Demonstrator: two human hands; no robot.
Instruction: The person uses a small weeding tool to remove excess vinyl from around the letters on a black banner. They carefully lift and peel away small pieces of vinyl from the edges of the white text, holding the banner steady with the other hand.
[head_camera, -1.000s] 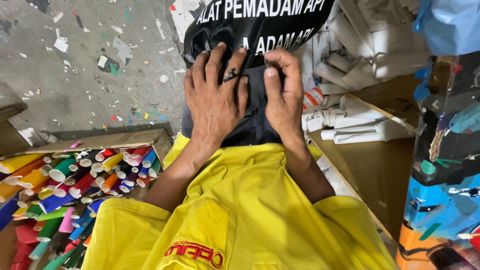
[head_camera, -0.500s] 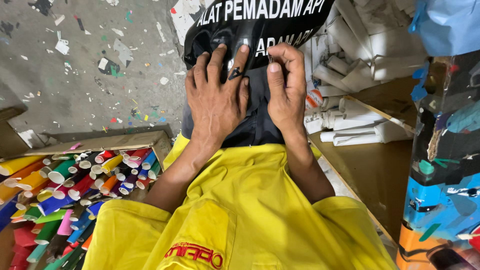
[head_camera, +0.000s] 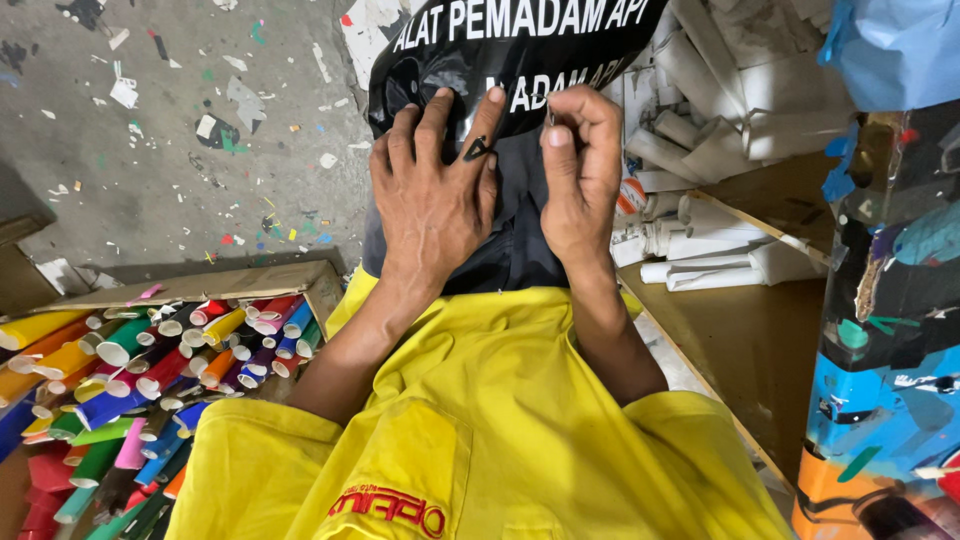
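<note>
Landmark: black vinyl sheet (head_camera: 520, 45) with white lettering, draped over the person's lap above the yellow shirt (head_camera: 480, 420).

- Left hand (head_camera: 435, 200) lay flat, palm down, on the sheet's near part, fingers spread, pinning it. Not gripping anything; a small black scrap of cut vinyl (head_camera: 477, 150) sat at its index finger.
- Right hand (head_camera: 575, 170) was just right of the left, also on the sheet, thumb and forefinger pinched on a thin metal pick (head_camera: 550, 112). Only a sliver of the tool showed, so exact kind couldn't be told.
- Sheet handling, as a judgement: light, thin, floppy, glossy so likely slick. It creases and tears easily, and the cut letters would lift if dragged. Best held by flat palm pressure near the working spot, or by a free edge, never by the lettering.
- Orientation: sheet's long axis ran away from the person, far end going out of frame at the top. Text rows ran across it, tilted slightly up to the right, reading upright from the wearer's side.
- Left of the sheet: cardboard box (head_camera: 200, 285) full of coloured vinyl rolls (head_camera: 130, 370). Right of it: white paper rolls (head_camera: 700, 150) on a wooden board (head_camera: 750, 340).
</note>
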